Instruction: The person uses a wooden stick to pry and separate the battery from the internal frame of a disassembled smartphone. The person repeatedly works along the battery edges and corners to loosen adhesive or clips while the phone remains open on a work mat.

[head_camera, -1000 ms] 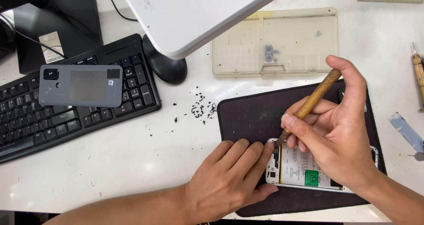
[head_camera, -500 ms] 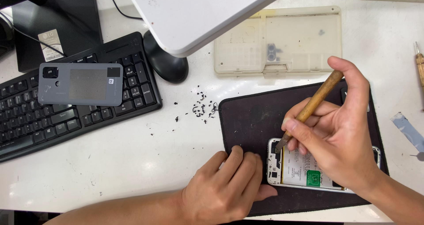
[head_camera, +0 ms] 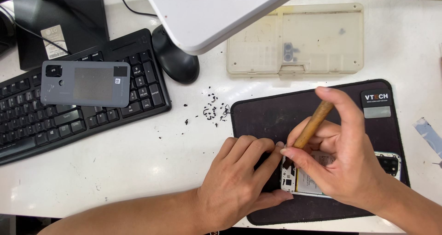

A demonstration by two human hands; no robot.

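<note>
An opened phone (head_camera: 294, 182) with its back cover off lies on a black work mat (head_camera: 276, 115), mostly hidden under my hands. My right hand (head_camera: 343, 163) grips a wooden-handled tool (head_camera: 313, 124) like a pen, its tip down at the phone's left end. My left hand (head_camera: 239, 179) lies flat on the mat with its fingers pressed against the phone's left edge, holding it steady. The tool's tip is hidden between my fingers.
A grey phone back cover (head_camera: 85, 84) lies on a black keyboard (head_camera: 78, 106) at left. A black mouse (head_camera: 175, 60) sits under a white lamp head (head_camera: 216, 11). A beige parts tray (head_camera: 294, 41) stands behind the mat. Small black crumbs (head_camera: 212, 111) lie scattered on the white table.
My left hand has slid right along the mat to the phone's left edge. The tool has tipped more upright, its tip staying at the phone's left end.
</note>
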